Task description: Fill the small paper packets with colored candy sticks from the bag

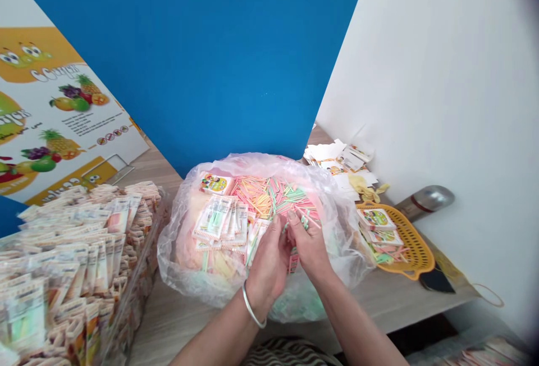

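My left hand (268,262), with a pale bangle on its wrist, and my right hand (310,249) meet over a large clear plastic bag (181,276). Their fingers are closed around a few thin pink and green sticks, partly hidden by the hands. Inside the bag's opening lies a loose heap of thin pink, yellow and green sticks (252,195). Several small clear-fronted packets (217,220) rest on the heap, left of my hands. A packet with a fruit picture (215,183) sits at the heap's back left.
On the left stands a clear container (138,276) full of packets (90,259). An orange basket (416,242) with fruit-print packets (378,220) is at right, near a metal bottle (429,200). A blue panel (210,57) and a printed carton (63,113) stand behind.
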Demonstrator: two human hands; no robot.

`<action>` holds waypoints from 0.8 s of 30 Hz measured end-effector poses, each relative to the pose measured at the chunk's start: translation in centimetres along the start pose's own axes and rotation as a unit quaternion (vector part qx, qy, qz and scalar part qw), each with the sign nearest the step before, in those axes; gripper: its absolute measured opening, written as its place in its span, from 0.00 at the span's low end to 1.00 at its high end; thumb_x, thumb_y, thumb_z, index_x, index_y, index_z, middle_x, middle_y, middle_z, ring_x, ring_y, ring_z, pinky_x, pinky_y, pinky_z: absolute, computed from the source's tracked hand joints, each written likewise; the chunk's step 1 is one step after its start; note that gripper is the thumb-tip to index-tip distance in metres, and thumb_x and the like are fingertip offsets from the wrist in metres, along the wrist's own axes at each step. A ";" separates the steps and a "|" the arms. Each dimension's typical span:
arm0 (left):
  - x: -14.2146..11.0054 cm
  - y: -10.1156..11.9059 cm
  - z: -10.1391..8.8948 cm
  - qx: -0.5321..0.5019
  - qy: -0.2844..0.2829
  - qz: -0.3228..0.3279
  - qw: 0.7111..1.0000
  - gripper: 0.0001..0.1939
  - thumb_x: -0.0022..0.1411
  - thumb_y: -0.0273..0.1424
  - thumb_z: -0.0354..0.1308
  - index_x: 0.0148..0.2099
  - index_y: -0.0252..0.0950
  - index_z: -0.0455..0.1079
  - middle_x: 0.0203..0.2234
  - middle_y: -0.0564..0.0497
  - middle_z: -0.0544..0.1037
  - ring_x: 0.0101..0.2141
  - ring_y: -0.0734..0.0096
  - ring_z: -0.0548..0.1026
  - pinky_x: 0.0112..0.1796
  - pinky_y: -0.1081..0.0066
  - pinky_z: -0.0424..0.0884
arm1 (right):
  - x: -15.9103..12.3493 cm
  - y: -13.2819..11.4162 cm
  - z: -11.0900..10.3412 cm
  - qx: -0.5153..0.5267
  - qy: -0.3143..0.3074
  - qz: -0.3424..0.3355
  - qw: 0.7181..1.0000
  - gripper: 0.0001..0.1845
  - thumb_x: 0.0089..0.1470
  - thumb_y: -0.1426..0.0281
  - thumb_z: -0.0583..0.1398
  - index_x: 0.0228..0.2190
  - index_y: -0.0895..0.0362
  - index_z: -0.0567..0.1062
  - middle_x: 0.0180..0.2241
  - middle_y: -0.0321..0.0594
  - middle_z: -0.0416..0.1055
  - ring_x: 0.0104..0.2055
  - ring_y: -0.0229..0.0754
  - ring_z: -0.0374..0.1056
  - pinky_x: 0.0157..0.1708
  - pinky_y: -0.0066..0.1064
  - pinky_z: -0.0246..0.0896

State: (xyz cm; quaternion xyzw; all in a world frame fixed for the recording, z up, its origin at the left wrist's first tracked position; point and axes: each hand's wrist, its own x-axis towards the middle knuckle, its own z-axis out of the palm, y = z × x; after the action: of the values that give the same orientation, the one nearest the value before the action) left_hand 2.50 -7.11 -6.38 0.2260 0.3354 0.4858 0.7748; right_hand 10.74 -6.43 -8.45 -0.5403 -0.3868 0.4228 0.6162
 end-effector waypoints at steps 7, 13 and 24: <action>0.5 1.2 -1.4 0.152 0.026 0.125 0.980 0.19 0.68 0.43 0.57 0.56 0.43 0.75 0.59 0.48 0.73 0.60 0.63 0.69 0.60 0.65 0.64 | 0.0 -0.5 -0.6 -0.052 -0.107 -0.018 0.993 0.23 0.60 0.50 0.57 0.23 0.53 0.66 0.20 0.31 0.59 0.24 0.37 0.56 0.25 0.29 0.52; 1.8 4.8 -2.8 0.341 -0.051 0.115 0.931 0.09 0.59 0.37 0.65 0.32 0.36 0.77 0.27 0.52 0.78 0.31 0.70 0.73 0.37 0.71 0.68 | -0.1 -1.2 -1.6 -0.038 -0.222 0.062 0.972 0.26 0.57 0.46 0.59 0.21 0.53 0.61 0.16 0.27 0.51 0.19 0.33 0.45 0.19 0.28 0.41; -1.3 1.7 -1.7 0.367 0.042 0.228 0.901 0.07 0.63 0.35 0.62 0.41 0.42 0.79 0.48 0.48 0.78 0.52 0.63 0.72 0.54 0.65 0.65 | -0.5 -1.0 -0.2 -0.014 -0.025 -0.018 0.999 0.24 0.62 0.50 0.55 0.33 0.55 0.80 0.32 0.41 0.76 0.38 0.44 0.72 0.42 0.36 0.67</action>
State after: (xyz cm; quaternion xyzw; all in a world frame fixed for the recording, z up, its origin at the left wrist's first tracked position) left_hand -0.21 -7.53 -5.96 0.5442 0.4614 0.5007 0.4902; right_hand 10.84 -7.07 -7.46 -0.5312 -0.4180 0.4195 0.6059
